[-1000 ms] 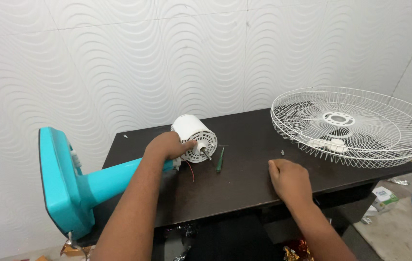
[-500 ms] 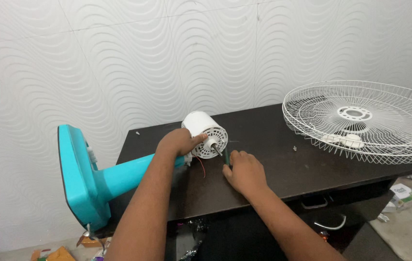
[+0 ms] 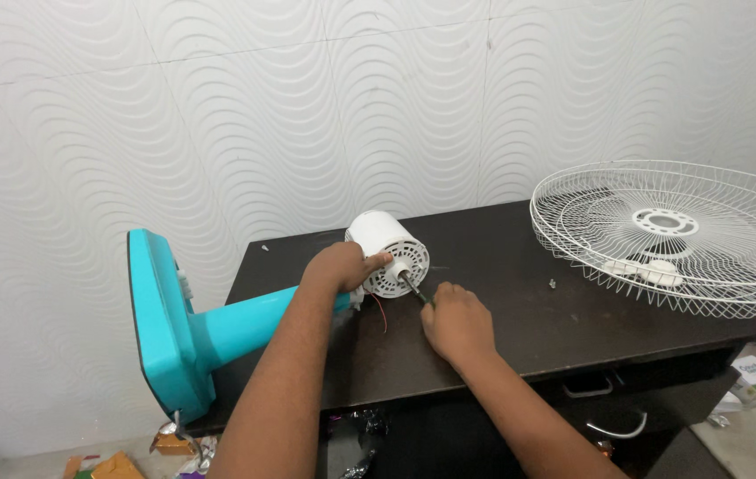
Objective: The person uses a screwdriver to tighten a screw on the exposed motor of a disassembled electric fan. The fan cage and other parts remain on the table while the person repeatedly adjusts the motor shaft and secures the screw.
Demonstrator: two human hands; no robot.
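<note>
White wave-patterned wall tiles back a dark table (image 3: 520, 341) whose left end carries a fan lying on its side. Its teal base (image 3: 158, 324) hangs off that edge, and its stem runs rightward to the white motor housing (image 3: 387, 253). The left hand (image 3: 340, 266) wraps its fingers around the housing. The motor shaft (image 3: 411, 286) slants down and right, straight toward the right hand (image 3: 458, 321), whose fingers curl narrowly around a thin dark tool at the shaft's tip. Farther right lies a white wire fan guard (image 3: 670, 235).
</note>
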